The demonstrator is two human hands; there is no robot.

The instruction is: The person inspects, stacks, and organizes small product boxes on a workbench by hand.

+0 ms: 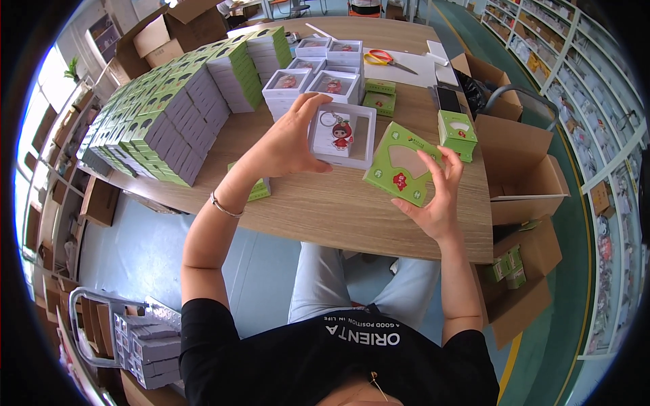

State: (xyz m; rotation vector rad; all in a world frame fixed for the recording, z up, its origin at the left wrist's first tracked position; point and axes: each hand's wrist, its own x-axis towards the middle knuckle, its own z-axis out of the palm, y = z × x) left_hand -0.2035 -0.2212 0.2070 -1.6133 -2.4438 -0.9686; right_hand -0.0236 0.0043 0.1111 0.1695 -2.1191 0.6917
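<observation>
My left hand [291, 139] grips a square clear-fronted display case [362, 132] with a white frame by its left side, thumb below and fingers above. Inside the case lies a keychain [342, 135] with a small figure in a red hood and dress. In my right hand [439, 193] is a flat green cardboard sleeve [379, 170] with a cut-out window, tilted and held at its right edge. The case and the sleeve are side by side above the table, the sleeve slightly lower. Behind my left hand stand stacks of similar cases [332, 84].
Rows of stacked green-and-white boxes [159, 118] fill the table's left. Green sleeves [458, 137] are piled at the right edge, near a dark phone [448, 99]. Orange-handled scissors [380, 57] lie at the back. Open cartons [518, 166] stand right of the table [338, 213].
</observation>
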